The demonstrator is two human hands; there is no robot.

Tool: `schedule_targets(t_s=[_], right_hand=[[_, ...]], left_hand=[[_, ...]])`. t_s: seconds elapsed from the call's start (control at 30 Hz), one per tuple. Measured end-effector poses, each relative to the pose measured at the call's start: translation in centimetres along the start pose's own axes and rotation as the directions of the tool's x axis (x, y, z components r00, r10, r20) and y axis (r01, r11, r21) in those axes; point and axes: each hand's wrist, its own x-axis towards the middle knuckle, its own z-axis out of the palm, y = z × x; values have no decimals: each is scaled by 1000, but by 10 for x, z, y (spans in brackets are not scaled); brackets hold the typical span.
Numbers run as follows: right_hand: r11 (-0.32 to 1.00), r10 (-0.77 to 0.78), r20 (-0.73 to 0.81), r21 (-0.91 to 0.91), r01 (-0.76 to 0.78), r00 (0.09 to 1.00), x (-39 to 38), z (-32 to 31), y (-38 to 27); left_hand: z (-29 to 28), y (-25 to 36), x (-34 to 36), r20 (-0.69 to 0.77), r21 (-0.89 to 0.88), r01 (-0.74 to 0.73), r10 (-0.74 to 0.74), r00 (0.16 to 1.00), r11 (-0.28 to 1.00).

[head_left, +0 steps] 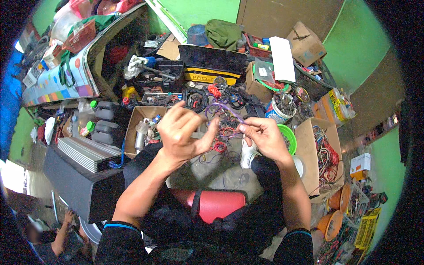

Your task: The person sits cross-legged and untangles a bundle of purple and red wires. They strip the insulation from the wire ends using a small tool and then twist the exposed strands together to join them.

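My right hand is closed in a pinch on a thin purple wire. From its fingertips the wire curves up and to the left in a loop, over the tangle on the floor. Across from it my left hand is raised, thumb and fingers apart, the fingers partly bent. Nothing shows between them, and the loop of wire passes close to its thumb. Below and beyond both hands lies a pile of tangled wires in red, black and other colours.
A cardboard box of wires and a green basin stand at right. At left are another cardboard box, black jugs and a finned metal unit on a black box. Toolboxes stand beyond. Another person is at lower left.
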Motion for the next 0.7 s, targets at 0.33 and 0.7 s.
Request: schedule_targets(t_s=[0.33, 0.7], right_hand=[[959, -176, -88, -242, 150, 981, -2, 10, -3], [939, 90, 232, 305, -160, 969, -5, 7, -19]], left_hand=[[11, 9, -7, 408, -336, 336, -185, 894, 880], [7, 3, -2, 412, -441, 622, -469, 781, 647]])
